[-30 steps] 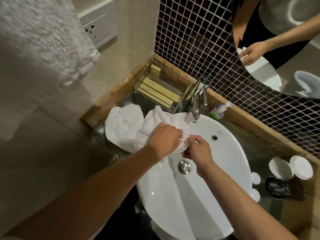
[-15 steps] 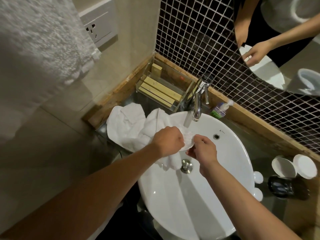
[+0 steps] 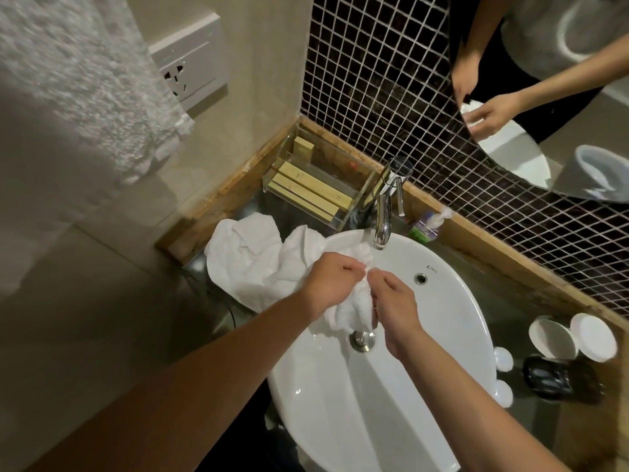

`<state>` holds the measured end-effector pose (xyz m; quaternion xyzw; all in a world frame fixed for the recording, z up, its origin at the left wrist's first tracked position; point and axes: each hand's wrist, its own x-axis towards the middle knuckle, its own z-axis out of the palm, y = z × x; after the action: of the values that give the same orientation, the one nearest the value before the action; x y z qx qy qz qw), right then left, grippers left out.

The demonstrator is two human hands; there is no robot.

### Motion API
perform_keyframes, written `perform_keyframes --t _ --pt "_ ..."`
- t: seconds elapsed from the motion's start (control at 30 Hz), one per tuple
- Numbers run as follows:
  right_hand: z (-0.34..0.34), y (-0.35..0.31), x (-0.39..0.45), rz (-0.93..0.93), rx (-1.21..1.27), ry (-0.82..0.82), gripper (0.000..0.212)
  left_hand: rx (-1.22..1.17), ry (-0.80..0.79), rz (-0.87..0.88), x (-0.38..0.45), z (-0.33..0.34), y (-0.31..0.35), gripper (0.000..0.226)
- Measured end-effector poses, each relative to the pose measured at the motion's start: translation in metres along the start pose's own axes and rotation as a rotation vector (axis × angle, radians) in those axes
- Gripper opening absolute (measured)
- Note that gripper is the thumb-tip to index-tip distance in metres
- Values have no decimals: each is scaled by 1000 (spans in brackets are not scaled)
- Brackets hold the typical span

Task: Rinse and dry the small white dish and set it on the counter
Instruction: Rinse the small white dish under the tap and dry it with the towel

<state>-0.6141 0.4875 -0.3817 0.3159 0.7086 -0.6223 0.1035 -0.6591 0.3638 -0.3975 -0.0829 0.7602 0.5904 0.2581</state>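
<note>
Over the white oval basin [image 3: 425,335], I judge drying underway: my left hand [image 3: 332,281] and right hand [image 3: 394,301] clench the crumpled white towel [image 3: 258,264], the small white dish hidden inside; next, set it on the tabletop [image 3: 531,301] at three o'clock.

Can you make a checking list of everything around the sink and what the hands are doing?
Surface: dark counter, white sink, no water running from tap.
Job's things: dish hidden inside towel.
Clutter: clear box of packets, small bottle, two white cups, dark holder.
Hands: left hand and right hand both grip the towel over the sink.
Cables: nothing seen.
Surroundings: wall socket, mosaic tiles, mirror.
</note>
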Motion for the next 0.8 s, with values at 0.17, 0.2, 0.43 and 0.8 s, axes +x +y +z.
perform_keyframes --t 0.17,0.2,0.43,0.8 --pt "2 2 -1 -10 15 24 19 -32 -87 1 2 -9 2 15" --pt "2 2 -1 -11 24 24 20 -24 -106 15 2 -10 2 13" --pt "0 5 3 10 73 7 22 305 -163 175 0 -15 -6 17" --pt "2 10 4 -15 -32 39 23 1041 22 603 4 -32 -27 28"
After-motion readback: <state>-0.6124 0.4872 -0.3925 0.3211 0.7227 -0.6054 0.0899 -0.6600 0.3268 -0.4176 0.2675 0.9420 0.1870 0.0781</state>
